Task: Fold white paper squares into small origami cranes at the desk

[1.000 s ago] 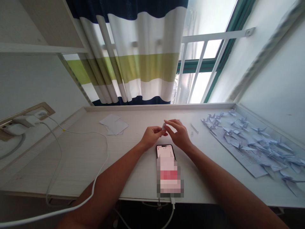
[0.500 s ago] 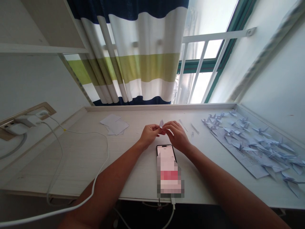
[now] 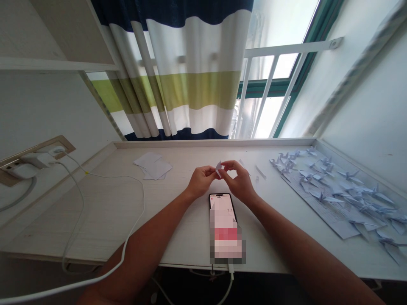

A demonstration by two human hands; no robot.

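Note:
A small folded piece of white paper (image 3: 218, 167) is held up between my two hands, above the middle of the desk. My left hand (image 3: 203, 177) pinches it from the left, thumb and fingers closed. On the other side, my right hand (image 3: 237, 176) grips its edge between thumb and forefinger. Just below the hands lies a phone (image 3: 222, 224) with its screen lit and partly blurred out. Many folded paper cranes (image 3: 327, 197) cover the right side of the desk, some of them on a printed sheet (image 3: 333, 224).
Loose white paper squares (image 3: 155, 165) lie at the left back. Thin paper strips (image 3: 260, 171) are right of my hands. A white cable (image 3: 143, 199) runs from the wall socket (image 3: 34, 161) across my left forearm. A curtain (image 3: 197, 89) hangs behind the white desk (image 3: 104, 220).
The paper has turned and tilted between my fingers. My right hand has shifted its grip, its thumb and forefinger now forming a rounder pinch. The other things have stayed put.

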